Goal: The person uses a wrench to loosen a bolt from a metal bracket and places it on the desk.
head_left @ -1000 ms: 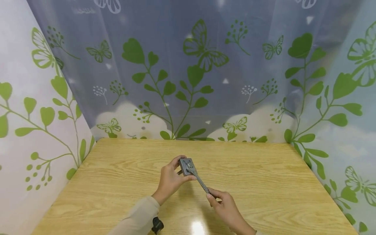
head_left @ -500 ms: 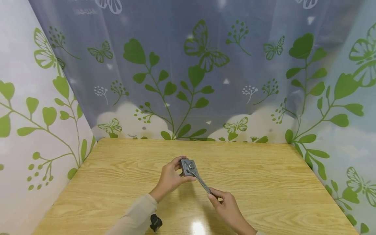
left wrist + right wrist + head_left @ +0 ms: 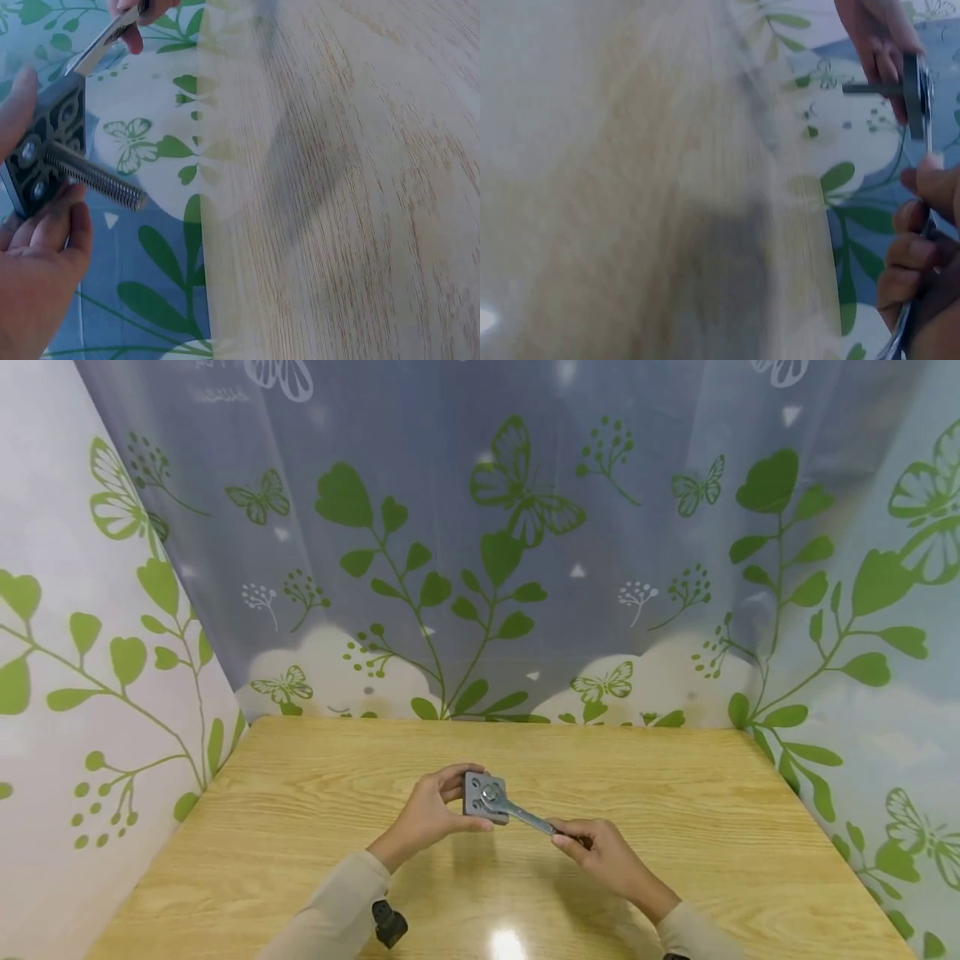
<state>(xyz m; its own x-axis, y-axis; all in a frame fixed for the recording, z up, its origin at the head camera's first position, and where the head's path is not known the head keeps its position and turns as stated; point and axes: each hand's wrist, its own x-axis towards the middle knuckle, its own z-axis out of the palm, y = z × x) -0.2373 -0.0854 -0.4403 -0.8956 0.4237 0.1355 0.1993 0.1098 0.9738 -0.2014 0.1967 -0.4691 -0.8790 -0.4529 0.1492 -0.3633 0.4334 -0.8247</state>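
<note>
Above the table, left hand grips plate between thumb and fingers, spread about to its width. Bolt runs through plate: head on one face, threaded shank projecting from the other. Right hand, fingers curled closed, holds wrench; its far end is at bolt head, exact seating unclear.

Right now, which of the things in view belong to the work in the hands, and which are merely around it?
Belongs to the work:
- grey square block, held by the left hand
- wrench, held by the right hand
- threaded bolt, sticking out of the block

Merely around:
- wooden table
- leaf-and-butterfly backdrop
- small black device
</note>
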